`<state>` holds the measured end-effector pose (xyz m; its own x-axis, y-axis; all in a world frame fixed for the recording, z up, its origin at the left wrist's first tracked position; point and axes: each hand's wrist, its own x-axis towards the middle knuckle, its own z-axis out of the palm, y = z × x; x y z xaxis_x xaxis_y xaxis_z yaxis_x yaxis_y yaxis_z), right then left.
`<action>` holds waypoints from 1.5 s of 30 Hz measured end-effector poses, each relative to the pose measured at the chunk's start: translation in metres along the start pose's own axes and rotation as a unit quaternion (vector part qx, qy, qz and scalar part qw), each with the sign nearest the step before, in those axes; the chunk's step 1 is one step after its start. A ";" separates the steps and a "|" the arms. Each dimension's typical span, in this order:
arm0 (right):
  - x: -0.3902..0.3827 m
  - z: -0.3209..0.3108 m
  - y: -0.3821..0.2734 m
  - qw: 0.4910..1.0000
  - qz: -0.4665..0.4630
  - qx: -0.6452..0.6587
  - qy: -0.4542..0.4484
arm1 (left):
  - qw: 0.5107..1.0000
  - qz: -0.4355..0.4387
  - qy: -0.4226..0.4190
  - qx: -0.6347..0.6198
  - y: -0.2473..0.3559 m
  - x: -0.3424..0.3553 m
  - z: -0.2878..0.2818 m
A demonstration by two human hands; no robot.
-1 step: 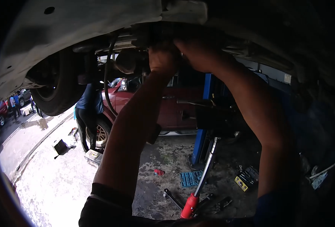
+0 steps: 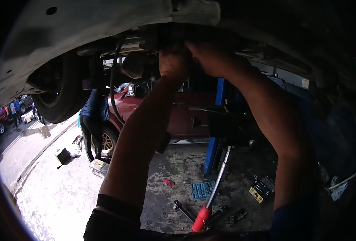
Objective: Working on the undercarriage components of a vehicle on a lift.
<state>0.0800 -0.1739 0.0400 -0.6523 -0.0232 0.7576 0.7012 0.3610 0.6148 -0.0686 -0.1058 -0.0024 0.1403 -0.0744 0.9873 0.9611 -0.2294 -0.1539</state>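
Observation:
Both my arms reach up under a raised vehicle, whose pale body panel [image 2: 105, 24] spans the top left. My left hand [image 2: 173, 63] is closed among the dark parts of the underbody, and whatever it grips is hidden in shadow. Right beside it, my right hand [image 2: 206, 58] bends inward toward the same spot, its fingers lost in the dark. A rounded metal part [image 2: 133, 66] and a hanging dark hose [image 2: 113, 80] are just left of my left hand. Farther left is the vehicle's wheel [image 2: 61, 90].
Below stands a red jack with a silver shaft [image 2: 202, 219], near a blue lift post [image 2: 213, 154]. A teal socket set [image 2: 203, 190], a yellow-and-black tool case [image 2: 262, 188] and a red rag [image 2: 168, 182] lie on the floor. A person [image 2: 93, 120] stands by a dark red car [image 2: 140, 106].

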 end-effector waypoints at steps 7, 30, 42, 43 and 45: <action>-0.004 0.013 -0.005 0.916 0.216 0.333 -0.050 | 0.974 0.067 0.080 -0.202 -0.004 0.004 0.007; -0.024 0.017 -0.006 0.981 0.141 0.131 -0.040 | 0.810 0.070 -0.107 -0.572 -0.025 0.016 0.004; -0.037 0.023 -0.001 0.996 0.032 -0.022 0.086 | 0.908 0.166 -0.006 -0.384 -0.012 0.012 0.011; -0.029 0.023 -0.010 0.995 0.048 -0.034 0.085 | 0.889 0.163 -0.044 -0.425 -0.024 0.010 0.006; -0.023 0.022 -0.028 0.985 0.156 0.051 0.053 | 0.744 0.053 -0.071 -0.663 -0.020 0.007 0.005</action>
<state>0.0690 -0.1628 0.0007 -0.3722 0.0093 0.9281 0.8267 0.4580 0.3269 -0.0852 -0.0973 0.0081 0.3127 -0.0780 0.9466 -0.1227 -0.9916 -0.0412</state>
